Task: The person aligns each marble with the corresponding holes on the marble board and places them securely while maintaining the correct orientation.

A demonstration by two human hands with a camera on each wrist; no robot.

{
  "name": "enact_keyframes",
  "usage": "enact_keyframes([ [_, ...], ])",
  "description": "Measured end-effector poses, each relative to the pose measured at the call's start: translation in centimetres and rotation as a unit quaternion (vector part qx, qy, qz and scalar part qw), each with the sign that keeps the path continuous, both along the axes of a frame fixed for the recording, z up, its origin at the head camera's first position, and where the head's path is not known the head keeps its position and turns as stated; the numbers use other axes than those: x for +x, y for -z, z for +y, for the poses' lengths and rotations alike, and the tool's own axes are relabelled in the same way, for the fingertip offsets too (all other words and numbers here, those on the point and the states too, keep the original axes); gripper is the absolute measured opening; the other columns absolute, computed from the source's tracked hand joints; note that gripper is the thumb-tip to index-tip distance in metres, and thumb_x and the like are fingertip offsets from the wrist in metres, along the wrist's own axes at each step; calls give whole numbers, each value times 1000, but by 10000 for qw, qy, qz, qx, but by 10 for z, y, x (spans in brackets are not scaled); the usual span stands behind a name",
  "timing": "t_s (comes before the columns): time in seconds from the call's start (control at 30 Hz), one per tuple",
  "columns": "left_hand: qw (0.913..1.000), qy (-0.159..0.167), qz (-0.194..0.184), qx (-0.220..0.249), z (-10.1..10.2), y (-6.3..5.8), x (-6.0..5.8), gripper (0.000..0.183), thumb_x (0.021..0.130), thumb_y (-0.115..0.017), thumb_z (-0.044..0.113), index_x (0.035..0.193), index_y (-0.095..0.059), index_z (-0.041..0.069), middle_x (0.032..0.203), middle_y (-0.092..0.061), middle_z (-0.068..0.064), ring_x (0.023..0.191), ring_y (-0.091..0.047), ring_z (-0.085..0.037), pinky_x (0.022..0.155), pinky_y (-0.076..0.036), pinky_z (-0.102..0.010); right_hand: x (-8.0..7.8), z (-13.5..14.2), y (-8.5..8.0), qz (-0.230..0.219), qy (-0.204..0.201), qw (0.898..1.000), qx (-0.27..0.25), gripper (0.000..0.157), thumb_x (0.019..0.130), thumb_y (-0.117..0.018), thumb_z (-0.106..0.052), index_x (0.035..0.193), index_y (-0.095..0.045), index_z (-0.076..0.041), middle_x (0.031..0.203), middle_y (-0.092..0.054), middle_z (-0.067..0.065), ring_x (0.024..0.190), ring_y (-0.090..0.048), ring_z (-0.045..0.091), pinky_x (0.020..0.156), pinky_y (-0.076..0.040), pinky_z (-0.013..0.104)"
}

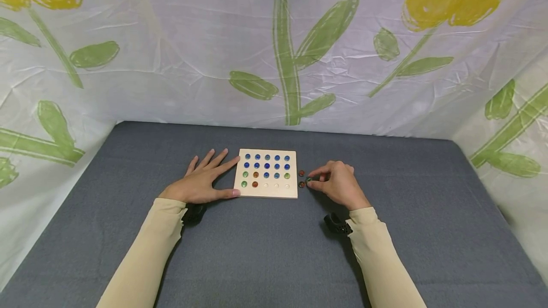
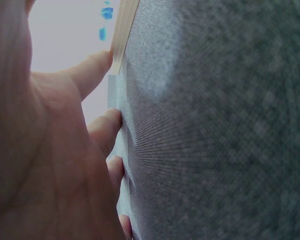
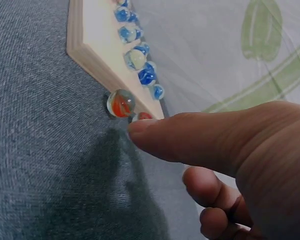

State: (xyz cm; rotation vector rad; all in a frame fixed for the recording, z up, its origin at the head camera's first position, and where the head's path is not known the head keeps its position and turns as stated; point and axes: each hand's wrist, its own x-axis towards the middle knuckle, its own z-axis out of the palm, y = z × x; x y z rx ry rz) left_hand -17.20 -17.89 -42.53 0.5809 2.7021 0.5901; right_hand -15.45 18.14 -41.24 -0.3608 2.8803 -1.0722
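Note:
A pale wooden board point(image 1: 274, 191) with rows of round wells lies on the table. Blue marbles point(image 1: 267, 157) fill its two far rows; the nearer rows hold green, orange-red and blue ones, and three front-row wells are bare. My left hand point(image 1: 199, 185) lies spread at the board's left side, thumb and index fingertip touching its edge. Just off the right edge, my right hand point(image 1: 338, 184) pinches a dark green marble point(image 1: 308, 180) between thumb and index finger; the thumb point(image 3: 180, 135) hides it in the right wrist view. Two red-streaked marbles point(image 3: 121, 103) sit between this hand and the board.
Grey cloth point(image 1: 265, 251) covers the table. Behind it and at both sides hangs a white sheet point(image 1: 184, 61) printed with yellow flowers and green leaves. A dark wrist device point(image 1: 337, 224) sits under the right wrist, another point(image 1: 194, 214) under the left.

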Motion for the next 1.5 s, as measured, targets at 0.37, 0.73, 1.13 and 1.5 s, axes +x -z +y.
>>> enact_keyframes([
  [0.37, 10000, 10, -26, -7, 0, 1, 0, 101, 85, -65, 73, 163, -25, 24, 169, -10, -15, 154, 3, -42, 117, 8, -67, 7, -21, -5, 705, -1, 9973, -200, 16, 81, -88, -14, 95, -83, -9, 70, -53, -5, 73, -49, 19, 94, -31, 56],
  [0.73, 10000, 21, -4, 40, -2, 0, 1, 101, 85, -66, 72, 163, -25, 24, 169, -9, -15, 154, 3, -42, 117, 8, -67, 12, -44, -2, 1107, -183, 9924, -503, 15, 77, -90, -10, 90, -83, -8, 67, -52, -8, 72, -48, 18, 84, -30, 52],
  [1.13, 10000, 13, -35, 0, 1, -3, 2, 100, 85, -66, 71, 163, -25, 24, 169, -10, -15, 154, 3, -42, 117, 8, -67, 19, -59, 0, 1178, -341, 9901, -683, 13, 79, -88, -11, 91, -84, -9, 68, -52, -8, 71, -47, 17, 84, -31, 52],
  [1.5, 10000, -25, -41, -63, 1, 0, 0, 100, 85, -64, 73, 164, -24, 26, 170, -9, -14, 154, 4, -41, 117, 8, -67, 17, -87, -4, 1050, -245, 9910, -800, 13, 77, -90, -11, 89, -84, -8, 66, -53, -7, 72, -47, 18, 83, -30, 49],
])
